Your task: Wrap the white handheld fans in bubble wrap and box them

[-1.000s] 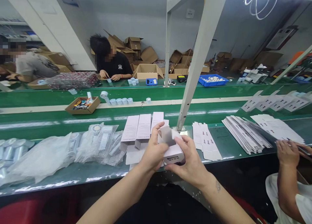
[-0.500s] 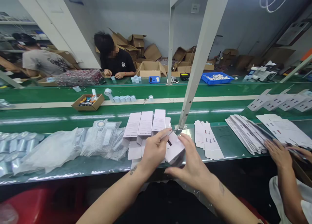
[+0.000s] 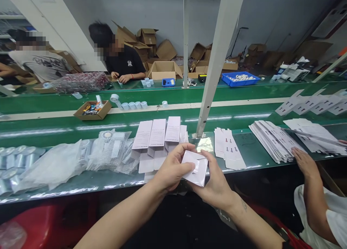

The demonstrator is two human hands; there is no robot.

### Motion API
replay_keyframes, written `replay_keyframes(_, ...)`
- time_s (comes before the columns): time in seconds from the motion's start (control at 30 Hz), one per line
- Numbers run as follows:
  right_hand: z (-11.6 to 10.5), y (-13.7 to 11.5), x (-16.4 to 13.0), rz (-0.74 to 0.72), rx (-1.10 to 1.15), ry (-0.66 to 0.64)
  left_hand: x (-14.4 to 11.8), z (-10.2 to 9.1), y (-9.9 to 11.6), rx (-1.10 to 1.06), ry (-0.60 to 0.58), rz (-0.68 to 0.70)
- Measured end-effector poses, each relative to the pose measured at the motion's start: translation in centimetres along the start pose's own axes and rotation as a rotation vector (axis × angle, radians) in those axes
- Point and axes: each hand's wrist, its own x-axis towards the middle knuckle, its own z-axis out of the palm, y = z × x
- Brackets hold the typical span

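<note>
Between my two hands is a small white carton (image 3: 195,177), its closed end flap facing up toward me. My left hand (image 3: 173,167) grips its left side, the thumb pressed on the flap over a printed label. Around the carton's right side my right hand (image 3: 213,180) is wrapped, thumb underneath and fingers at the far edge. Just beyond my left hand stand several white cartons (image 3: 157,133) with printed text and open lower flaps. Flat unfolded cartons (image 3: 229,149) lie to the right of my right hand.
Bubble-wrapped parts (image 3: 111,151) lie on the left bench. A metal post (image 3: 214,72) rises ahead. At right, a co-worker's hand (image 3: 305,162) touches stacked flat cartons (image 3: 271,140). A cardboard tray of small parts (image 3: 101,113) and a blue tray (image 3: 240,83) sit farther back.
The carton has turned so its end flap faces up. My left thumb has moved onto the flap, and my right hand has closed around the carton's side. The view has shifted slightly.
</note>
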Motion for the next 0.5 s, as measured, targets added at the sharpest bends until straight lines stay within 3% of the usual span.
replay_keyframes(0.2,-1.0,1.0,-0.3,-0.020,0.065,-0.117,-0.9,1.1,-0.4,-0.005,0.135,-0.077)
replay_keyframes(0.37,-2.0,1.8,0.0,-0.006,0.073,-0.173,-0.4,1.3,-0.6,0.017,0.049,-0.180)
replay_keyframes(0.5,-2.7,2.3,0.3,-0.037,0.065,-0.183,0.3,1.6,-0.7,0.101,0.056,-0.191)
